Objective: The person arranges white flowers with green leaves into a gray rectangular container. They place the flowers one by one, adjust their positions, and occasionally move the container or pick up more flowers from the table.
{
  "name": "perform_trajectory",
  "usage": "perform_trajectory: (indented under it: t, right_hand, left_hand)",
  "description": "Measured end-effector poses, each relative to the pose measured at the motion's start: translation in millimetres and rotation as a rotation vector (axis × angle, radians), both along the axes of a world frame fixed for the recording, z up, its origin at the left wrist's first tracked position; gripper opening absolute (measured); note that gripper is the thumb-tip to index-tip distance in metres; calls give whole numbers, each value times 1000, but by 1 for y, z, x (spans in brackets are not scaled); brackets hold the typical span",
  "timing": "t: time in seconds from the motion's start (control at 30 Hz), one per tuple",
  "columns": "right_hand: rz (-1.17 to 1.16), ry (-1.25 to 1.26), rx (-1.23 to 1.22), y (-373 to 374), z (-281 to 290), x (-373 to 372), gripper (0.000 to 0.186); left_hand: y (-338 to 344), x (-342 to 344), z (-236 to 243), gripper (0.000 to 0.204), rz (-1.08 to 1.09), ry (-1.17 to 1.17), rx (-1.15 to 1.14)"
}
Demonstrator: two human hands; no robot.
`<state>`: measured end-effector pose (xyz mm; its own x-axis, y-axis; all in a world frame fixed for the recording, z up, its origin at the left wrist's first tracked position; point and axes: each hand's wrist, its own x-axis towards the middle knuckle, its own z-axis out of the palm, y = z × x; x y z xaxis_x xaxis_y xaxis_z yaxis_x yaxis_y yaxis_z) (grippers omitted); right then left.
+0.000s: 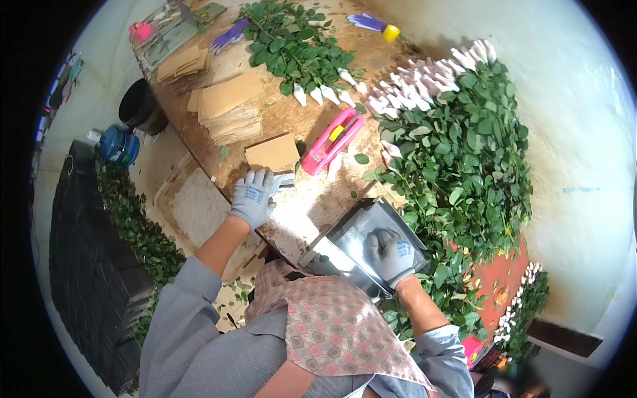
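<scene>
My left hand point(252, 198), in a grey-white work glove, lies on the wooden table with its fingers stretched out. Its fingertips are at the near edge of a brown cardboard sheet point(273, 153). Just right of those fingers is a small pale, shiny flat piece point(284, 182), too unclear to name. Over a shiny metal tray point(352, 232) at the table's near edge, my right hand point(391, 255) wears a matching glove and has its fingers curled in. Whatever it holds, if anything, is hidden. Between and beyond the hands lies a pink tape dispenser point(319, 154) with a yellow part.
Stacked cardboard sheets point(230, 99) lie beyond my left hand. Leafy stems with white-wrapped heads point(464, 132) are heaped along the right; another leafy bunch point(292, 40) lies at the far side. Purple gloves point(231, 34) lie nearby. A black bucket point(142, 107) and blue water bottle point(119, 146) stand left.
</scene>
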<state>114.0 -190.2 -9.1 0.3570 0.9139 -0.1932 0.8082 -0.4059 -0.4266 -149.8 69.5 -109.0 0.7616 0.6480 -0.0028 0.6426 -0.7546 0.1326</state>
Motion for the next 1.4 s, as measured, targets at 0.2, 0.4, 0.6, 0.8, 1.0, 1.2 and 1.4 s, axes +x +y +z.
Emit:
perform_trajectory:
  t: [0.2, 0.4, 0.6, 0.8, 1.0, 1.2, 1.4]
  right_hand:
    - [-131, -34, 1, -1, -6, -5, 31]
    - [-245, -12, -70, 2, 1, -7, 36]
    - [-289, 24, -24, -4, -5, -7, 33]
    - [-298, 57, -46, -4, -5, -3, 36]
    - [-285, 65, -32, -1, -5, -4, 37]
    - [-299, 66, -11, -3, -7, -5, 34]
    - [-307, 115, -18, -5, -6, 0, 34]
  left_hand:
    - [10, 14, -19, 64, -18, 192, -2]
    - [-13, 18, 9, 44, -91, 163, 48]
    - [-59, -12, 1, 41, 117, -400, -939]
    - [-102, -18, 96, 39, 228, -215, -1717]
    - [-77, 0, 112, 47, 39, 148, -1694]
    - [-19, 88, 115, 34, -413, 180, -868]
    - [-6, 154, 117, 30, -829, 360, -821]
